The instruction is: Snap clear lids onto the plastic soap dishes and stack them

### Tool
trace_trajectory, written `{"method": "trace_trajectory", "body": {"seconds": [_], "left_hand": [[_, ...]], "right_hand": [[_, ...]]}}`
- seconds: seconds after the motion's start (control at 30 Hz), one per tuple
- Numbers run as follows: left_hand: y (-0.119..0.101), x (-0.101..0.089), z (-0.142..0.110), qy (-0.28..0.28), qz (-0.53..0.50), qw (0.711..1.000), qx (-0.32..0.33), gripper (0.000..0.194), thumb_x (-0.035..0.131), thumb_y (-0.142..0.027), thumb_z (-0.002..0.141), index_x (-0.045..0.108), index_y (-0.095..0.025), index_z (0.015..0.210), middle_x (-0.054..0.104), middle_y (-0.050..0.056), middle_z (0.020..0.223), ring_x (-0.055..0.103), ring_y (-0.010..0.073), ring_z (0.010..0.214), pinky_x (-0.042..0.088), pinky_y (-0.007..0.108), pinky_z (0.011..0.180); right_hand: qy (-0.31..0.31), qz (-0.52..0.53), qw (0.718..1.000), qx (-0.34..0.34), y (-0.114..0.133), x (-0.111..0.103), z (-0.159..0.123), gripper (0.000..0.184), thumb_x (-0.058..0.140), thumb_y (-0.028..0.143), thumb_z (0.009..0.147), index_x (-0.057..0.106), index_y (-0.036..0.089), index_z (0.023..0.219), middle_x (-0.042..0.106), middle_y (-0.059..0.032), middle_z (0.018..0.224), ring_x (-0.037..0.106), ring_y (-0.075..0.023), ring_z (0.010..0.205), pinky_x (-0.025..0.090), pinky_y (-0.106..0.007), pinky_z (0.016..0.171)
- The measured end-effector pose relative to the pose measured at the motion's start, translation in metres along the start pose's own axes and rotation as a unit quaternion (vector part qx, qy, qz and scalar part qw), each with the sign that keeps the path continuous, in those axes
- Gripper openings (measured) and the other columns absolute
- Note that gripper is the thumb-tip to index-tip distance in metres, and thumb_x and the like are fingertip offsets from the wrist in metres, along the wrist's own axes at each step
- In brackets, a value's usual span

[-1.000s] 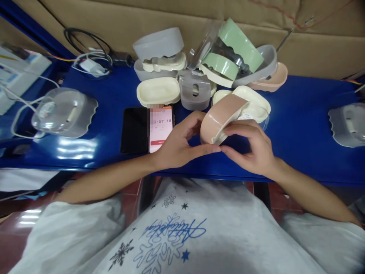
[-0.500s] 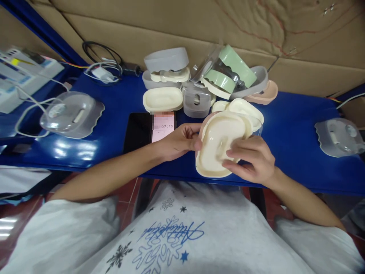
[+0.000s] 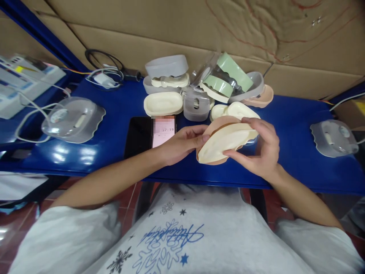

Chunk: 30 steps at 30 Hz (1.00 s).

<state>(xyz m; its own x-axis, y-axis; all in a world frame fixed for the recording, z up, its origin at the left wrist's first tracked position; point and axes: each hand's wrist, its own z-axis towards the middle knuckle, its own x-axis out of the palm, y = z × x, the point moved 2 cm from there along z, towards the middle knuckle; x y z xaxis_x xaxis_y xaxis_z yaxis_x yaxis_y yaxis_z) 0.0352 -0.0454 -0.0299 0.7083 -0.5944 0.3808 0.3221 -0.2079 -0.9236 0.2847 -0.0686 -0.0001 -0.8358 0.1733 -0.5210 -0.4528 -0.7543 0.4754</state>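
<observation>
Cream insert (image 3: 221,147) leans at a tilt against the peach shell (image 3: 222,122), and we hold both over the front of the blue surface (image 3: 293,140). Our left hand (image 3: 184,145) pinches the shell's left side, thumb by the insert's edge. We keep the right hand's (image 3: 262,148) fingers spread partway, gripping the insert between thumb below and fingertips above. Near our left wrist lies a pink-screened phone (image 3: 164,131); beyond, green parts (image 3: 235,72) lie piled.

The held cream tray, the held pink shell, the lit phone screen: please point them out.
Cream tray (image 3: 224,144), head view: middle of its face.
Pink shell (image 3: 222,121), head view: upper part.
Lit phone screen (image 3: 164,137), head view: lower part.
</observation>
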Motion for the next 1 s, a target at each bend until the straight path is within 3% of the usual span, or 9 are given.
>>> {"method": "trace_trajectory", "body": {"seconds": [0.1, 0.27, 0.4, 0.47, 0.53, 0.63, 0.7, 0.9, 1.0], "left_hand": [[-0.001, 0.002, 0.002, -0.014, 0.003, 0.999, 0.032, 0.036, 0.091, -0.055, 0.09, 0.082, -0.027, 0.111, 0.08, 0.003, 0.105, 0.075, 0.0202, 0.089, 0.058, 0.031, 0.076], [-0.012, 0.001, 0.002, -0.089, 0.06, 0.986, 0.128, 0.033, 0.084, -0.051, 0.099, 0.079, -0.026, 0.12, 0.08, 0.004, 0.119, 0.075, 0.0228, 0.112, 0.059, 0.034, 0.098], [-0.055, -0.019, 0.018, -0.162, 0.212, 0.916, 0.299, 0.036, 0.085, -0.052, 0.098, 0.076, -0.025, 0.121, 0.079, 0.004, 0.118, 0.075, 0.0235, 0.113, 0.06, 0.037, 0.099], [-0.08, -0.035, 0.039, -0.184, 0.291, 0.862, 0.373, 0.033, 0.083, -0.052, 0.099, 0.075, -0.028, 0.119, 0.078, 0.002, 0.115, 0.076, 0.0217, 0.108, 0.062, 0.037, 0.096], [-0.097, -0.053, 0.068, -0.187, 0.313, 0.845, 0.391, 0.035, 0.09, -0.054, 0.091, 0.075, -0.032, 0.114, 0.078, 0.001, 0.117, 0.075, 0.0239, 0.111, 0.062, 0.04, 0.098], [-0.103, -0.076, 0.11, -0.191, 0.384, 0.818, 0.383, 0.037, 0.084, -0.058, 0.092, 0.073, -0.033, 0.115, 0.078, 0.004, 0.118, 0.076, 0.0286, 0.111, 0.062, 0.045, 0.099], [-0.097, -0.086, 0.128, -0.213, 0.432, 0.788, 0.383, 0.036, 0.08, -0.056, 0.094, 0.072, -0.03, 0.119, 0.076, 0.007, 0.121, 0.075, 0.0303, 0.115, 0.061, 0.048, 0.102], [-0.078, -0.103, 0.141, -0.211, 0.507, 0.771, 0.324, 0.041, 0.074, -0.048, 0.1, 0.066, -0.024, 0.132, 0.074, 0.009, 0.128, 0.071, 0.0305, 0.127, 0.055, 0.05, 0.114], [-0.08, -0.105, 0.137, -0.203, 0.529, 0.768, 0.299, 0.041, 0.072, -0.041, 0.1, 0.064, -0.025, 0.136, 0.073, 0.008, 0.133, 0.071, 0.0286, 0.128, 0.057, 0.047, 0.114]], "right_hand": [[-0.05, -0.064, 0.996, -0.031, 0.0, -0.006, 0.001, 0.087, 0.103, 0.051, 0.072, 0.058, 0.04, 0.145, 0.068, -0.0092, 0.128, 0.068, -0.0394, 0.122, 0.057, -0.063, 0.109], [-0.145, -0.047, 0.983, -0.105, -0.005, -0.018, 0.01, 0.074, 0.099, 0.051, 0.077, 0.06, 0.037, 0.138, 0.061, -0.0022, 0.112, 0.07, -0.0239, 0.091, 0.066, -0.045, 0.083], [-0.199, -0.095, 0.971, -0.095, -0.017, -0.044, 0.039, 0.064, 0.09, 0.05, 0.089, 0.06, 0.037, 0.143, 0.055, -0.0046, 0.127, 0.068, -0.0247, 0.111, 0.065, -0.044, 0.093], [-0.186, -0.12, 0.973, -0.071, -0.031, -0.055, 0.062, 0.051, 0.078, 0.049, 0.099, 0.056, 0.037, 0.143, 0.057, -0.0058, 0.134, 0.066, -0.0264, 0.122, 0.062, -0.048, 0.103], [-0.163, -0.153, 0.973, -0.051, -0.05, -0.06, 0.086, 0.043, 0.063, 0.052, 0.108, 0.047, 0.033, 0.143, 0.056, -0.0095, 0.14, 0.064, -0.0275, 0.127, 0.06, -0.051, 0.108], [-0.143, -0.217, 0.964, -0.054, -0.077, -0.057, 0.119, 0.047, 0.047, 0.06, 0.111, 0.035, 0.028, 0.143, 0.055, -0.017, 0.141, 0.065, -0.0283, 0.121, 0.061, -0.051, 0.103], [-0.111, -0.262, 0.958, -0.027, -0.09, -0.049, 0.135, 0.044, 0.044, 0.054, 0.113, 0.029, 0.027, 0.145, 0.055, -0.0191, 0.145, 0.063, -0.0262, 0.12, 0.061, -0.047, 0.103], [0.05, -0.335, 0.94, 0.034, -0.1, -0.018, 0.161, 0.043, 0.043, 0.028, 0.115, 0.026, 0.023, 0.154, 0.063, -0.0116, 0.146, 0.059, -0.0205, 0.117, 0.055, -0.038, 0.103], [0.082, -0.288, 0.953, 0.053, -0.104, -0.009, 0.167, 0.039, 0.055, 0.029, 0.112, 0.041, 0.022, 0.148, 0.067, -0.0092, 0.144, 0.061, -0.0201, 0.118, 0.054, -0.039, 0.107]]}}
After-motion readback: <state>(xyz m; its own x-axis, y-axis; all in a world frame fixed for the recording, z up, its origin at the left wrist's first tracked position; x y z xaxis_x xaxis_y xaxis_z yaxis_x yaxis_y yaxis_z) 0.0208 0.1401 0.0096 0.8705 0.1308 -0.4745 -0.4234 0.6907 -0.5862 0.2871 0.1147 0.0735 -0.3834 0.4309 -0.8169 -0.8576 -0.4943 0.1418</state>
